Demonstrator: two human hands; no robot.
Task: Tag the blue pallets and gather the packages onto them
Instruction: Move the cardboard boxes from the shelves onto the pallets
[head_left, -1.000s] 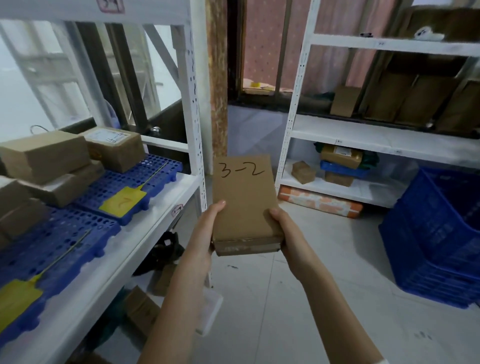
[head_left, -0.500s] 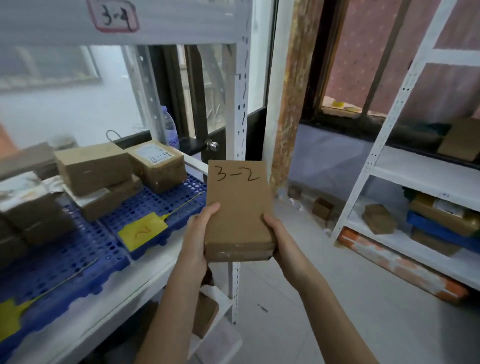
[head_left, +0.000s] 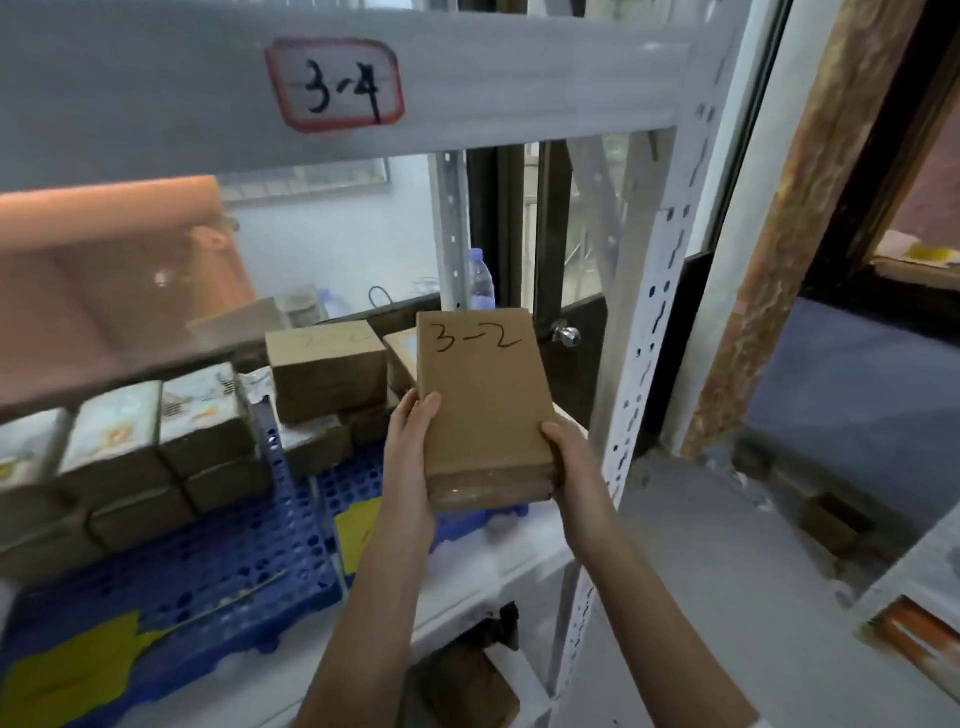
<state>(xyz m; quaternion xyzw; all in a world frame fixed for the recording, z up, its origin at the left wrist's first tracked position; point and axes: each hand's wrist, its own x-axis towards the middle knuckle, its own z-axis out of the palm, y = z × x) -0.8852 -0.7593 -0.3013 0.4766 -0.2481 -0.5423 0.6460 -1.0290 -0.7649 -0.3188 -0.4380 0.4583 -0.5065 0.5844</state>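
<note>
I hold a flat brown package (head_left: 483, 405) in the middle of the frame, tilted up so its top face, marked "3-2" in black pen, looks back at me. My left hand (head_left: 413, 457) grips its left edge, thumb lying on the top face and the other fingers hidden beneath. My right hand (head_left: 569, 467) clasps the lower right corner, fingers curled round the taped near end. The package hangs in the air above the right-hand blue pallet (head_left: 363, 483), touching nothing but my hands. That pallet sits on a white shelf (head_left: 483, 566) and carries a yellow tag (head_left: 358, 535) near its front edge, partly hidden by my left forearm; behind it, at centre left, brown boxes (head_left: 327, 374) are stacked on it. To the left lies a second blue pallet (head_left: 208, 571), just beside the first, with its own yellow tag (head_left: 72, 670) at the lower left of the frame and a cluster of packages (head_left: 156, 452) with pale printed tops piled on its far part. Across the top of the frame runs the white shelf beam, bearing a red-bordered label (head_left: 335, 85) that reads "3-4". A clear plastic bottle (head_left: 480, 280) stands behind the shelf post, above the held package.
</note>
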